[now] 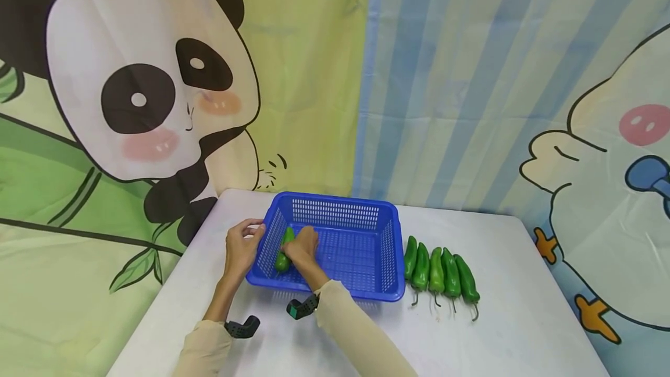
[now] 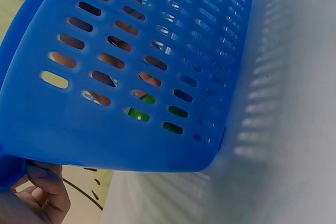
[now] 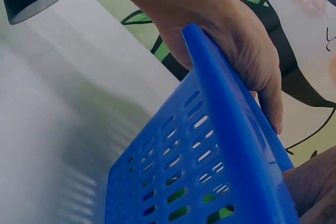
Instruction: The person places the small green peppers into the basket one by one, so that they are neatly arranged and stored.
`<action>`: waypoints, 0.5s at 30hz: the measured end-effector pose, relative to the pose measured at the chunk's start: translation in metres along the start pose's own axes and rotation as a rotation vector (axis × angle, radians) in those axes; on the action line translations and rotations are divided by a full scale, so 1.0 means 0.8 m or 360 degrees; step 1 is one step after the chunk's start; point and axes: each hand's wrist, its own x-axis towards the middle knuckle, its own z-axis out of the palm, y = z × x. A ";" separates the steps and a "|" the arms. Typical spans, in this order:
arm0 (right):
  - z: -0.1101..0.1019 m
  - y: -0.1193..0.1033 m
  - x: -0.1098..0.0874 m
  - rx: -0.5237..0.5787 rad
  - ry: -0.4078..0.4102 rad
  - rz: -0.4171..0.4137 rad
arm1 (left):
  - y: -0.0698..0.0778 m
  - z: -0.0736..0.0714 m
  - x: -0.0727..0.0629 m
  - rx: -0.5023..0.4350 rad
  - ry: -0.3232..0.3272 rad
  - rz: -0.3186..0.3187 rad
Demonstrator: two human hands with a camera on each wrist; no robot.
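Observation:
A blue plastic basket (image 1: 345, 295) with slotted walls stands on the white table. At its left side, my left hand (image 1: 243, 249) holds the rim; curled fingers show beside the rim corner in the left wrist view. My right hand (image 1: 303, 244) reaches inside over the near rim. It grips a green pepper (image 1: 282, 264) lying lengthwise along the basket's left wall, and the hand covers part of the pepper. Bits of green pepper (image 2: 137, 114) show through the slots in the left wrist view. The right hand's fingertips are partly hidden.
Several green peppers (image 1: 437, 269) lie in a row on the table, just right of the basket, stems toward the near side. The white table (image 1: 523, 319) ends at a printed curtain (image 1: 309, 103) behind. Each wrist wears a black camera mount (image 1: 243, 327).

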 end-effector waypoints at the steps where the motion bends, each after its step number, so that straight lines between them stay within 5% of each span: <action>1: -0.001 0.000 0.000 0.0004 -0.0017 0.0012 | 0.000 0.000 0.001 -0.0001 0.0000 0.0008; 15: -0.010 0.006 -0.001 0.0068 -0.0179 0.0085 | -0.001 -0.001 0.001 0.0021 0.0003 -0.0002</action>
